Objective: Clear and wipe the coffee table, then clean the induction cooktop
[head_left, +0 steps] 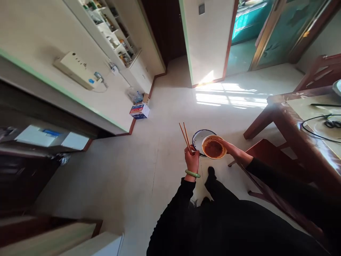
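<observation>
The left hand (191,160) was clamped on a pair of chopsticks (185,140), fingers closed around them low down, and the right hand (234,148) had its fingers hooked over the rim of an orange bowl (214,147), gripping it from the side, and there it was, held out over the floor in front of the person! Taking in the room: a pale tiled floor (170,106) ran off toward a doorway, with sunlight streaking across it. Over on the right stood a dark wooden table (282,117) with a black cable (317,128) lying on top and a red-brown chair (266,153) just beside it. Off to the left, white shelves (112,39) held bottles, and a cardboard box (139,111) sat on the floor by the wall. Right behind the orange bowl showed a white enamel dish (198,139) with a dark blue rim, up against the left hand. Reddish-brown sauce (213,149) coated the bowl's inside. A green bangle (192,173) circled the left wrist.
</observation>
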Demonstrator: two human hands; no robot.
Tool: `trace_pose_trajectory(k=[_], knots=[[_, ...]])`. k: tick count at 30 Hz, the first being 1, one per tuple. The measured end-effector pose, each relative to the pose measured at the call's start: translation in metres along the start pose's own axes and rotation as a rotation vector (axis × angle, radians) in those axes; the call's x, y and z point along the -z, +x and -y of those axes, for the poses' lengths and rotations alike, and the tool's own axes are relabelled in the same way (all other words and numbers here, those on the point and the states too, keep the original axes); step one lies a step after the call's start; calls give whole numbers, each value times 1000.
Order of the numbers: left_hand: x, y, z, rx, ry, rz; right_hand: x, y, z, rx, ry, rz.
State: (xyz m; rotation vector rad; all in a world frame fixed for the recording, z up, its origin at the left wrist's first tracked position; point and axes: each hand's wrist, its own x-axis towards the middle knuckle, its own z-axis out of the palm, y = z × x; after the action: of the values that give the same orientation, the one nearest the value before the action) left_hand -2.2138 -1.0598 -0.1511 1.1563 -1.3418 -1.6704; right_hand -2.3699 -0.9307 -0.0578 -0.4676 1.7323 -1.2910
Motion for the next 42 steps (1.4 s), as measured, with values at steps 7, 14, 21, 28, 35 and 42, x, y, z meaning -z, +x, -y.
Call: trace_pose_trajectory(k=[7,14,21,28,35,42], knots=[[-101,211,-1,15,44,92,52,216,45,42,98,-17],[-185,404,-28,-2,80,99,93,412,106,49,103,9],[-319,597,-31,-12,58,239,173,593,156,-43,118,-176],[-521,741,-54,-54,109,521,309,716,207,-25,167,-491],[-751,818,-38,-1,116,687,492,815,237,53,194,-640],[-942,910,-53,50,103,658,662,941,298,-21,223,-580]])
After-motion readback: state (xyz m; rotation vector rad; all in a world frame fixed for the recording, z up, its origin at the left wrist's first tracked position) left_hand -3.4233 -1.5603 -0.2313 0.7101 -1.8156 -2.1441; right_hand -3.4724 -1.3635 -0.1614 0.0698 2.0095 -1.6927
